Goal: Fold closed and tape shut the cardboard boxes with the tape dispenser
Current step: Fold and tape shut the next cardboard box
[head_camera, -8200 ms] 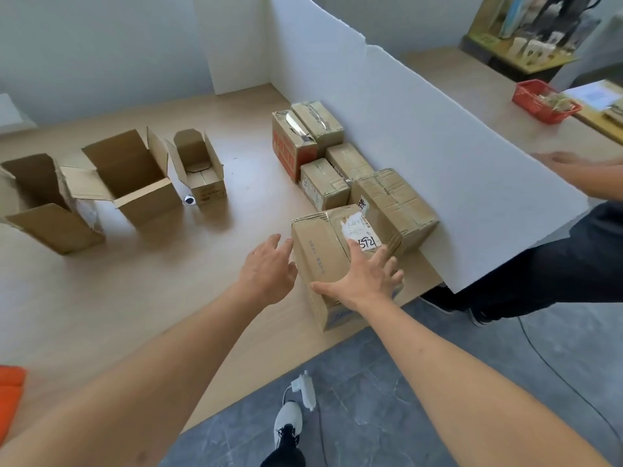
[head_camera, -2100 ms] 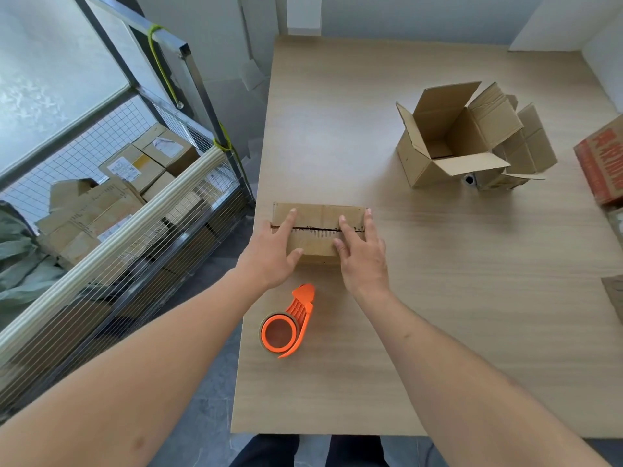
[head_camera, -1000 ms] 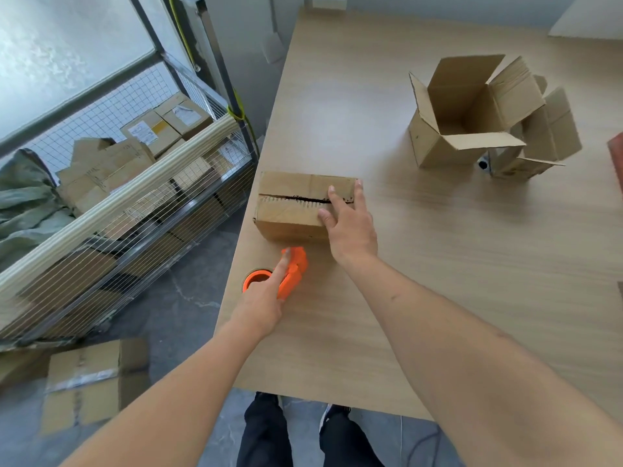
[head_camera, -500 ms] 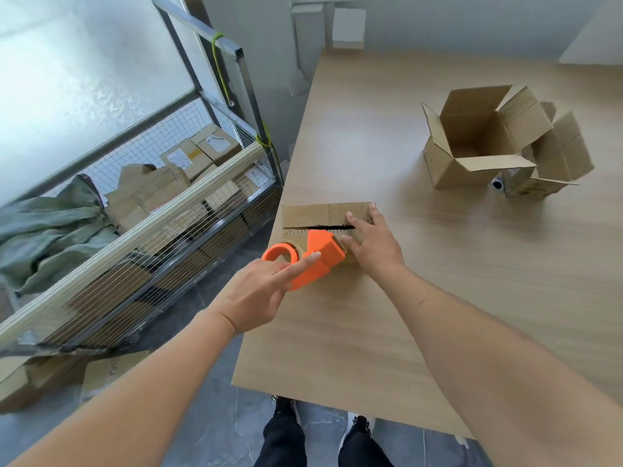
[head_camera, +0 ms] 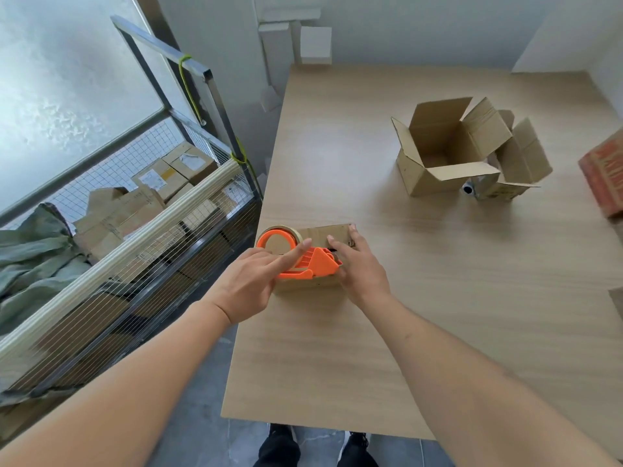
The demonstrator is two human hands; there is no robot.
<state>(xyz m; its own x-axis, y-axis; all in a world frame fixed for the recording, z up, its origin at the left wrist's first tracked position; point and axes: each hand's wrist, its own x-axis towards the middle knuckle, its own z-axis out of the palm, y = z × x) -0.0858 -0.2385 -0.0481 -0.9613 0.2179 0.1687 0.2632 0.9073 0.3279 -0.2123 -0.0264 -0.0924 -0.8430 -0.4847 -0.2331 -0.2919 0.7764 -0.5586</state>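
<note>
A small cardboard box with its flaps folded down sits at the table's left edge. My left hand grips the orange tape dispenser and holds it over the top of this box, index finger stretched along the dispenser. My right hand rests on the box's right part with straight fingers pressing the flaps down. Most of the box's top is hidden by the dispenser and both hands.
Two open cardboard boxes stand further back on the wooden table, a small roll between them. A red-printed box is at the right edge. A wire cage cart full of boxes stands left of the table.
My left hand has picked the dispenser up off the table and brought it onto the box top. My right hand has stayed pressing on the flaps.
</note>
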